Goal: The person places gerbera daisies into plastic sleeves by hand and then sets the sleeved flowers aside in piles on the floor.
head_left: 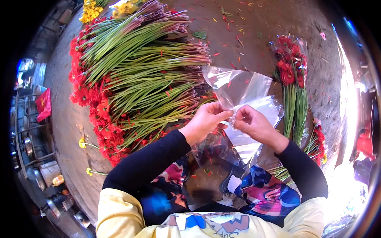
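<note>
Both my hands meet in front of me at a clear plastic flower sleeve [256, 85]. My left hand [209, 119] pinches its edge between thumb and forefinger. Right beside it, my right hand [252, 123] grips the plastic too, fingers curled in. The sleeve flares out beyond my fingertips, and more clear sleeves [244, 142] lie under my hands and toward my lap. To the left of my hands lies a big heap of red gerbera flowers [99, 119], their long green stems [154, 83] pointing right toward the sleeve.
On the right lies a wrapped bunch of red flowers [291, 75], with another red bunch [317, 142] nearer me. Yellow flowers [90, 11] sit at the far left. Loose petals and a green leaf [199, 35] dot the ground. A cluttered rack [29, 139] stands along the left edge.
</note>
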`<state>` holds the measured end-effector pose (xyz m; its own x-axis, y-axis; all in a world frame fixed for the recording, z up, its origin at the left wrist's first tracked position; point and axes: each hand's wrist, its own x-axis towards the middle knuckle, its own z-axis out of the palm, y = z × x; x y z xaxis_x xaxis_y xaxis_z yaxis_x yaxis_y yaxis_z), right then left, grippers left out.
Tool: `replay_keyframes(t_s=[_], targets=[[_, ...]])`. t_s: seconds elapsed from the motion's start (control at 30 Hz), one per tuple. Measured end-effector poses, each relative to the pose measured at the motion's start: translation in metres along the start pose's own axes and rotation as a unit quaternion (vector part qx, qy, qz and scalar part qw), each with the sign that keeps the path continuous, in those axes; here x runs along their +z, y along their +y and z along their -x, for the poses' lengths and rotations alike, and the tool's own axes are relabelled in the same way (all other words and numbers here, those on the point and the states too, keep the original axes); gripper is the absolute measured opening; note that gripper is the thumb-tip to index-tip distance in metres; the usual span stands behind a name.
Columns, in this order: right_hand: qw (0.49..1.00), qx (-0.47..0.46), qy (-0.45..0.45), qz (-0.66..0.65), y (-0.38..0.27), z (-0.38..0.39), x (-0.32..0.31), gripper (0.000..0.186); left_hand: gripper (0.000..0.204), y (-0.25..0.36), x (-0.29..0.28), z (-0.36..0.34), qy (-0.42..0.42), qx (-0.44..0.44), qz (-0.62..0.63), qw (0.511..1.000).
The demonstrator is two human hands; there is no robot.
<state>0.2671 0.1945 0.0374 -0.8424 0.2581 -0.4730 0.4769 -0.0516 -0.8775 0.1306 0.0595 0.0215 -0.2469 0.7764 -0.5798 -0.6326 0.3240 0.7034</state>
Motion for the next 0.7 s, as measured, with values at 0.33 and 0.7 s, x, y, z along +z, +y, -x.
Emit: replay_keyframes(t_s=[0.33, 0.7], targets=[[0.992, 0.098, -0.040, -0.065, 0.018, -0.069, 0.075, 0.023, 0.012, -0.058, -0.111, 0.006, 0.042, 0.104, -0.062, 0.992], [0.954, 0.119, -0.001, -0.276, 0.030, -0.078, 0.048, 0.024, 0.016, -0.092, -0.124, -0.009, 0.057, 0.209, 0.047, 0.975]])
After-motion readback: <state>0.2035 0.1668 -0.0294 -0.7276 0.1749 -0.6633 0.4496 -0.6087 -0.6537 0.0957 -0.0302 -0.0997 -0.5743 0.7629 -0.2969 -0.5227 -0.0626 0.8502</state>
